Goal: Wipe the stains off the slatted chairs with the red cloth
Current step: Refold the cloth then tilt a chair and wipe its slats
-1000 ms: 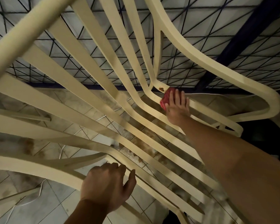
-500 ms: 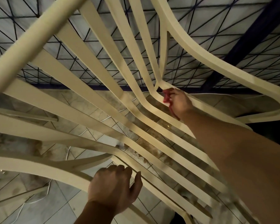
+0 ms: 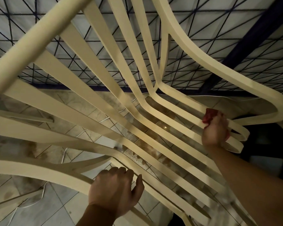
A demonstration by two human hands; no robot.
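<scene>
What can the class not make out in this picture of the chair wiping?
Head view only.
- Cloth: mostly hidden inside the right hand.
- Fingertips of the left hand: curled behind a chair rail.
- Chair legs: cut off by the frame edges.
- Stains on slats: lost in dim light and blur.

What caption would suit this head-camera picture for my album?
Right hand presses a red cloth to a cream slatted chair while the left hand grips its frame.
</scene>
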